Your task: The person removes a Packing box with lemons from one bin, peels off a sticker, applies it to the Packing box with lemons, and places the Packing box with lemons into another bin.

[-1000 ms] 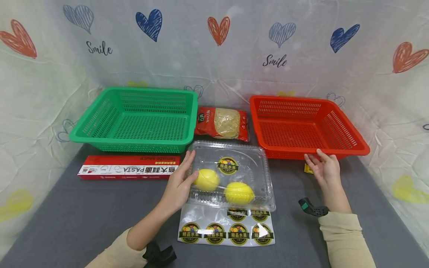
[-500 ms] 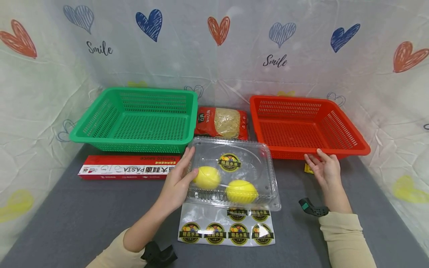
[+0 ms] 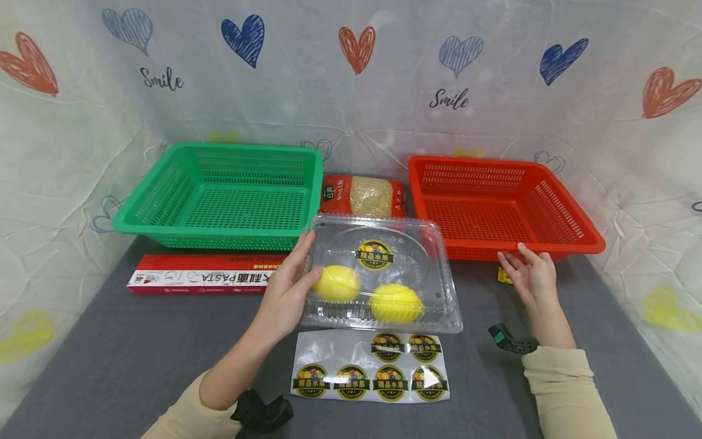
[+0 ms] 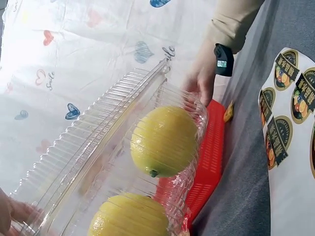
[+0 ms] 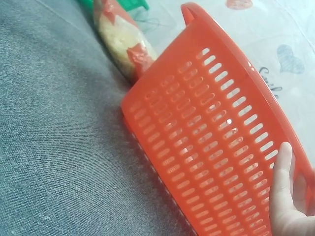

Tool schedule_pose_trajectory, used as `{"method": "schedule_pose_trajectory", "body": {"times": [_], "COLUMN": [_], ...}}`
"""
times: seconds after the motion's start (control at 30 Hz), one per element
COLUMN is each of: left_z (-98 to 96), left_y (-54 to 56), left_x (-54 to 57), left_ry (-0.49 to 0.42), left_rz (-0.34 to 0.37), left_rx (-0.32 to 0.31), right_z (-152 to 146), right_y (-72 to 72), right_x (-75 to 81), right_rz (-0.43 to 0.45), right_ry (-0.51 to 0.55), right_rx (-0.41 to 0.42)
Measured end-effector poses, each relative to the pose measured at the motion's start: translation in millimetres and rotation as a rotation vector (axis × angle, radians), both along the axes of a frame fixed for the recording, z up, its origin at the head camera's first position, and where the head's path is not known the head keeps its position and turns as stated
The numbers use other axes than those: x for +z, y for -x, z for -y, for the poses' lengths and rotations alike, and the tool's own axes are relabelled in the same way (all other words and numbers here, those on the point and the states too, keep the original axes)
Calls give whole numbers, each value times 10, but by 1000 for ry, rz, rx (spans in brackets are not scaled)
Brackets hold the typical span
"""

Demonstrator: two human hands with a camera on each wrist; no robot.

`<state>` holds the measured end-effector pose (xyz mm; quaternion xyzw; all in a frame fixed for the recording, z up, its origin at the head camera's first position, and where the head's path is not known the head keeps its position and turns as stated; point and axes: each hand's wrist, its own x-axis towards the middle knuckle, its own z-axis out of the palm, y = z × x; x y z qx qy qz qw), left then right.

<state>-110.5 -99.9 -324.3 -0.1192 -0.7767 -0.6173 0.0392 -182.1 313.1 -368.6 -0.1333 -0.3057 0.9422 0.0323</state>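
A clear plastic clamshell box (image 3: 422, 268) with a round sticker (image 3: 374, 255) on its lid is raised in front of the baskets. Two lemons (image 4: 165, 141) lie inside it, along the near side. My left hand (image 3: 285, 292) grips the box by its left edge, thumb toward me and fingers on the far side. Beside the front rim of the red basket (image 3: 477, 222) is my right hand (image 3: 532, 277), palm turned up. Its fingers are fairly straight and touch the rim. In the right wrist view a finger (image 5: 281, 182) lies along the basket's slotted wall.
A sheet of round stickers (image 3: 370, 356) lies in front of the box. At the back left stands a green basket (image 3: 216, 230), with a red and white pasta box (image 3: 203, 277) before it. A noodle bag (image 3: 370, 195) sits between the baskets. A small yellow item (image 3: 504, 275) is under the red rim.
My left hand has raised the clamshell box and moved it away from me, uncovering more of the sticker sheet and overlapping the noodle bag. My right hand has stayed put.
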Motion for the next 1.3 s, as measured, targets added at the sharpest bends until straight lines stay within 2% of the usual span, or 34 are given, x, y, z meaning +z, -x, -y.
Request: {"method": "schedule_pose_trajectory", "body": {"times": [0.27, 0.6, 0.97, 1.3], "left_z": [4, -58, -151, -271], "left_y": [45, 129, 230, 421], "left_x": [63, 192, 256, 286], "left_ry": [12, -33, -57, -59], "left_rz": [-1, -12, -28, -45], "left_rx": [3, 2, 3, 26], "right_z": [13, 16, 23, 26], "right_y": [-4, -3, 6, -6], "right_x": [-10, -21, -22, -14], "right_rz": [-9, -10, 0, 1], "right_ry": [-2, -13, -26, -26], "right_rx": [-13, -15, -27, -22]}}
